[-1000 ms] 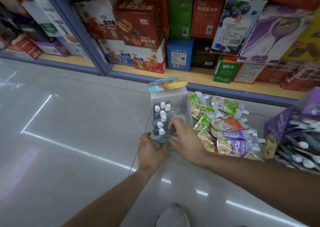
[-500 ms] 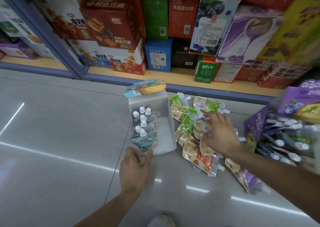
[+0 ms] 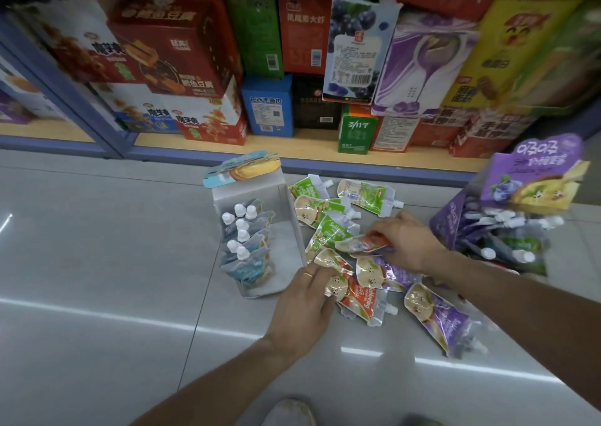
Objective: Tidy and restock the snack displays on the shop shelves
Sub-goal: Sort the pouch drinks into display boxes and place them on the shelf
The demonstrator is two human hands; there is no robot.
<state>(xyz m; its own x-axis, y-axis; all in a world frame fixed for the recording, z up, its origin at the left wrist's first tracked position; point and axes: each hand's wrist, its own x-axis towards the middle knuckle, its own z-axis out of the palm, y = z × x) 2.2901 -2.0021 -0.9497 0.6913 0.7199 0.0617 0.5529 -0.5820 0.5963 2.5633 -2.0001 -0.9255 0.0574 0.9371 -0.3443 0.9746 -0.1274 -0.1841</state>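
A white display box (image 3: 292, 227) stands on the floor with several blue spout pouches (image 3: 245, 246) upright along its left side. To its right lies a loose pile of green (image 3: 328, 230), orange and purple pouches (image 3: 435, 311). My right hand (image 3: 406, 243) pinches an orange pouch (image 3: 366, 244) in the middle of the pile. Resting on another orange pouch (image 3: 356, 295) at the pile's near-left edge is my left hand (image 3: 302, 305), fingers curled over it.
A purple display box (image 3: 455, 217) full of pouches stands at the right. The bottom shelf (image 3: 292, 152) behind holds snack cartons in red, green, blue and purple. Grey tiled floor spreads to the left. A shoe tip (image 3: 289, 409) shows at the bottom edge.
My left hand left the blue pouches in the box and moved right onto the pile. My right hand shifted within the pile and took up an orange pouch.
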